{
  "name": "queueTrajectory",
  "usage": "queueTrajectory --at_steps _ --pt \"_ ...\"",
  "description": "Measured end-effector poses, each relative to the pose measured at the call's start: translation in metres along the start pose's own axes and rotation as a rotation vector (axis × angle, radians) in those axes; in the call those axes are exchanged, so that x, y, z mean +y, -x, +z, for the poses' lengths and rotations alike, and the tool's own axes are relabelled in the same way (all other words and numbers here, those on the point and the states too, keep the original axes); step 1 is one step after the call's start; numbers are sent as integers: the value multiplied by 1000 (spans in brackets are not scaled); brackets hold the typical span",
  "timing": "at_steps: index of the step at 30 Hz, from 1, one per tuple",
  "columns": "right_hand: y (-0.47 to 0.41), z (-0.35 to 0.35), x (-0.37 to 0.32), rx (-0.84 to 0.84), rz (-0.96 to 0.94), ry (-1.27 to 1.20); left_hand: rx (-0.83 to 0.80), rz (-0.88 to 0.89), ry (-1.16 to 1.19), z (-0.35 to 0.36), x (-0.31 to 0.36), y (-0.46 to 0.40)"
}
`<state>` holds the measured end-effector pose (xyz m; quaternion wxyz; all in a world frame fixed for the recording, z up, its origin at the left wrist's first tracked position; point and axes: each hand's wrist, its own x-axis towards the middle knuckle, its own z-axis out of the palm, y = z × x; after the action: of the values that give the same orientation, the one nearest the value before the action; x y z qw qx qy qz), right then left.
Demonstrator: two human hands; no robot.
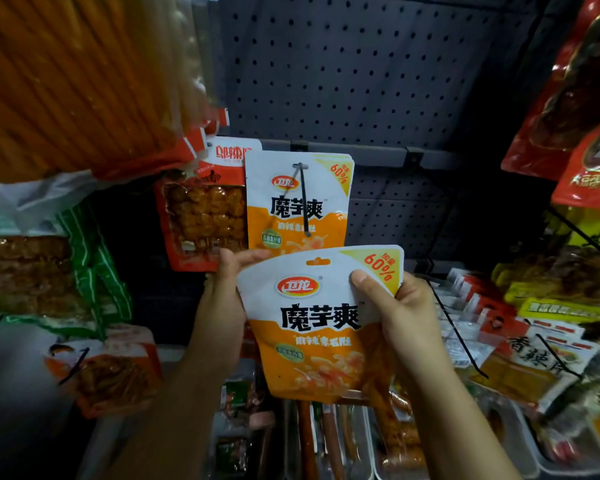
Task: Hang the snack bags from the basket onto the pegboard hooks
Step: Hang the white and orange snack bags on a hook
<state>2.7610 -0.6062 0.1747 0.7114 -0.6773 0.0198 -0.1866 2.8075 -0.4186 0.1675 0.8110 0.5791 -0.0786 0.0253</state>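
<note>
You are holding a white-and-orange snack bag up in front of the dark pegboard with both hands. Your left hand is pinching its upper left edge, thumb lying across the white top; your right hand is clamping the upper right corner, thumb pressed just below the yellow "60%" flash. The bag is showing a red oval logo reading 卫龙 and large black characters 魔芋爽, with smaller text beneath that is too blurred to read. Its small hang hole is sitting at the top centre, not yet on any hook.

Just above it, an identical hung bag is already dangling on a black hook at the middle rail of the pegboard, the same 卫龙, 魔芋爽 and "60%" facing you. To its left, touching it, a red skewer pack is hanging with red writing on its white header. Other snack packs are crowding both side edges, their labels mostly unreadable.
</note>
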Motion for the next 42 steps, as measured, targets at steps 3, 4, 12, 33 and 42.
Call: queueTrajectory --at_steps 3,4,12,33,42 --pt "8 2 -5 43 -31 -13 -39 3 24 0 0 11" --pt "10 2 -7 62 -47 -15 -27 -10 39 1 1 15" --pt "20 10 -30 56 -209 -26 34 215 -5 7 15 31" --pt "-14 19 -3 98 -28 92 144 251 -188 1 3 -15" --pt "-55 24 4 144 69 135 63 268 -307 -6 1 -75"
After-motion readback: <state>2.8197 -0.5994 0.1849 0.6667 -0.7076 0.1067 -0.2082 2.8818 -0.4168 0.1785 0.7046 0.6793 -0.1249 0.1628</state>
